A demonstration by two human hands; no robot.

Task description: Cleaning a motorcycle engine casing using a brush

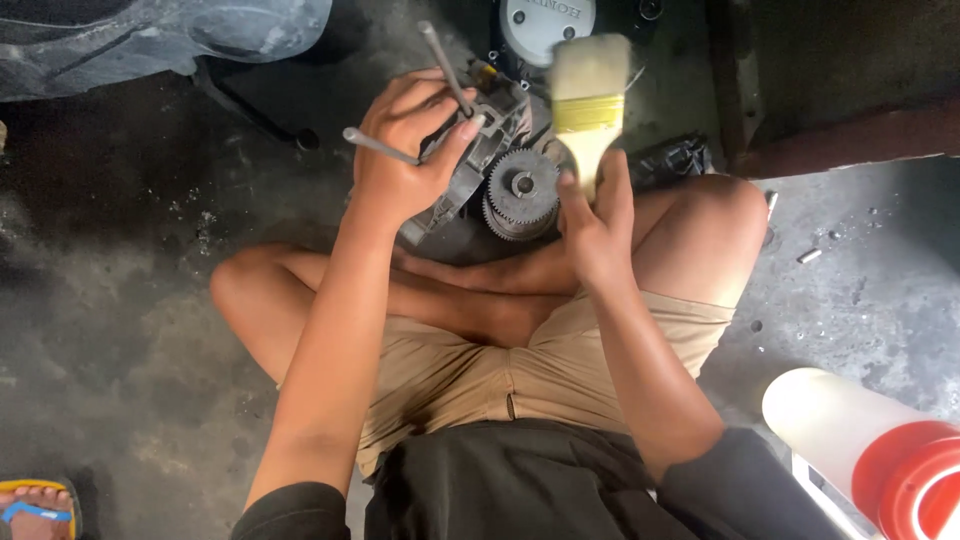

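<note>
I sit cross-legged on a dark concrete floor. My left hand (405,150) grips a grey metal engine part (478,165) with two thin rods sticking out past my fingers. A round toothed gear (522,190) sits on that part, facing up. My right hand (598,215) holds a flat paintbrush (588,95) by its handle, with its yellow band and pale bristles pointing away from me, just right of the gear.
A round grey engine cover (545,25) lies ahead on the floor. A white and red container (870,450) stands at the lower right. A grey vehicle body panel (150,35) fills the upper left. Another person's sandalled foot (35,505) shows at the lower left.
</note>
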